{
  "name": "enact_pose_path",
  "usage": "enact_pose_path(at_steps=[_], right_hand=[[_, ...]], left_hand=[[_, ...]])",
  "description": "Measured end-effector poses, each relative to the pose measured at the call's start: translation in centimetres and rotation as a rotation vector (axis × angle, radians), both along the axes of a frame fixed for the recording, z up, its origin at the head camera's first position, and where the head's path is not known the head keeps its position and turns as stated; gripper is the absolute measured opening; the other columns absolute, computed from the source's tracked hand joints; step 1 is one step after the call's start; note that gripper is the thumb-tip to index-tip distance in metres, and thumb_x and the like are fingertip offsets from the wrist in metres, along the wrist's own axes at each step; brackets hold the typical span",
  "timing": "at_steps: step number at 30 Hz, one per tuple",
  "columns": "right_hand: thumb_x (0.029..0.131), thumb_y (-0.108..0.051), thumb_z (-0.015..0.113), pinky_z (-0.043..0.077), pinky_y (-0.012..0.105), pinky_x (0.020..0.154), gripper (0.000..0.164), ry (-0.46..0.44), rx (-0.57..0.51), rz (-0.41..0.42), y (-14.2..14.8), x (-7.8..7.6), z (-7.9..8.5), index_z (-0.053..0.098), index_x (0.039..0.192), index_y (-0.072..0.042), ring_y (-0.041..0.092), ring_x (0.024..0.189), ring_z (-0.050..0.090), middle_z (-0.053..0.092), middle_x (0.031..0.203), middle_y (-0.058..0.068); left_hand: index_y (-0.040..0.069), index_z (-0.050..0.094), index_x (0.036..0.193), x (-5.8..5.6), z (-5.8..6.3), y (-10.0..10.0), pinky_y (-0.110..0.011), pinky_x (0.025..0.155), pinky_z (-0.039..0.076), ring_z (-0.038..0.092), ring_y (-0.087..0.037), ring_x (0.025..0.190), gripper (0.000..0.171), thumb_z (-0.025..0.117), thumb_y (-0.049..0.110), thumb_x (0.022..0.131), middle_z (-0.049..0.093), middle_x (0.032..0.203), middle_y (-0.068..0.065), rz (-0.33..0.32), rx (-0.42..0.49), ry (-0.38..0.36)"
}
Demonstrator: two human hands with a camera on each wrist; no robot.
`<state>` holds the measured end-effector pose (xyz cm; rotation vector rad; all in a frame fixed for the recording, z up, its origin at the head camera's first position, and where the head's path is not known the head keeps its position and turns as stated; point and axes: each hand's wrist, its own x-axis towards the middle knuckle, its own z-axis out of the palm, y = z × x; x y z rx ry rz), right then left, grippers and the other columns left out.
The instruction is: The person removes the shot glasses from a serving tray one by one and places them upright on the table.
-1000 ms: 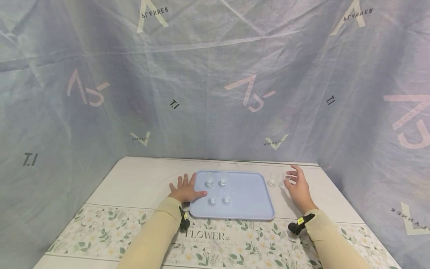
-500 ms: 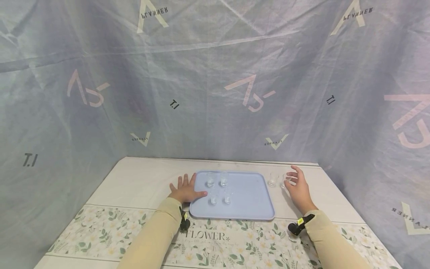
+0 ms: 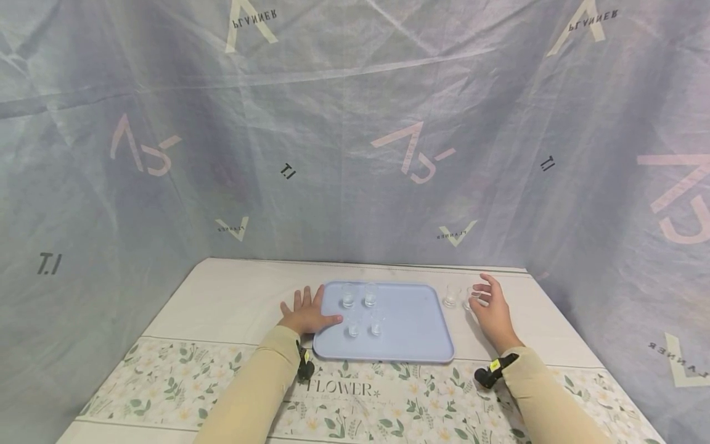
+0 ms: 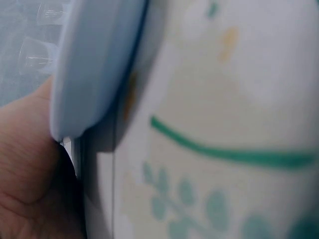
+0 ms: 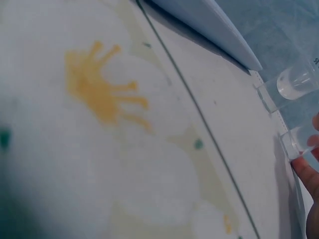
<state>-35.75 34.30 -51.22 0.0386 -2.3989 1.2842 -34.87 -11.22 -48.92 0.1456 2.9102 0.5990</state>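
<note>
A pale blue tray [image 3: 413, 330] lies on the table with several small clear glasses on it, in two rows toward its left half; one back-row glass [image 3: 370, 297] and one front-row glass [image 3: 376, 327] are among them. My left hand [image 3: 305, 317] rests at the tray's left edge, fingers spread straight and thumb over the rim. Right of the tray, my right hand [image 3: 493, 313] pinches a small clear glass [image 5: 290, 144] between thumb and fingers, and the fingers partly hide it. A second shot glass [image 3: 451, 297] stands between that hand and the tray.
A white tablecloth [image 3: 222, 296] with a floral band [image 3: 183, 376] in front covers the table. Grey printed fabric [image 3: 333, 203] hangs close behind and at both sides. A black wrist camera [image 3: 305, 364] sits on the left wrist, another camera [image 3: 490, 375] on the right.
</note>
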Motion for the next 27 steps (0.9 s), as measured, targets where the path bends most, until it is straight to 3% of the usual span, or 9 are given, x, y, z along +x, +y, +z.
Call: enact_pose_path(at_steps=[11,17,27], right_hand=[[0.097,0.000,0.060,0.047,0.057,0.102,0.070,-0.012,-0.001,0.014,0.0,-0.1,-0.2,0.026,0.157,-0.012,0.047,0.124,0.055,0.053,0.134,0.025],[0.097,0.000,0.061,0.040,0.059,0.109,0.079,-0.051,-0.031,0.039,0.0,0.3,-0.1,0.017,0.160,-0.012,0.050,0.133,0.046,0.043,0.145,0.030],[0.095,0.000,0.065,0.033,0.060,0.114,0.078,0.034,-0.073,0.018,-0.6,1.3,1.1,0.021,0.159,-0.007,0.050,0.140,0.037,0.037,0.149,0.030]], left_hand=[[0.015,0.008,0.164,-0.3,-0.2,0.0,-0.076,0.112,-0.007,-0.005,-0.047,0.152,0.108,0.056,0.074,0.088,0.001,0.166,-0.027,-0.007,-0.001,-0.004],[0.015,0.007,0.164,-0.4,-0.6,-0.1,-0.075,0.111,-0.010,-0.006,-0.048,0.152,0.109,0.055,0.076,0.087,0.001,0.166,-0.028,-0.005,0.022,0.002],[0.014,0.007,0.164,-0.3,-0.3,-0.2,-0.076,0.111,-0.008,-0.006,-0.047,0.152,0.108,0.057,0.073,0.088,0.000,0.166,-0.028,-0.003,0.005,-0.008]])
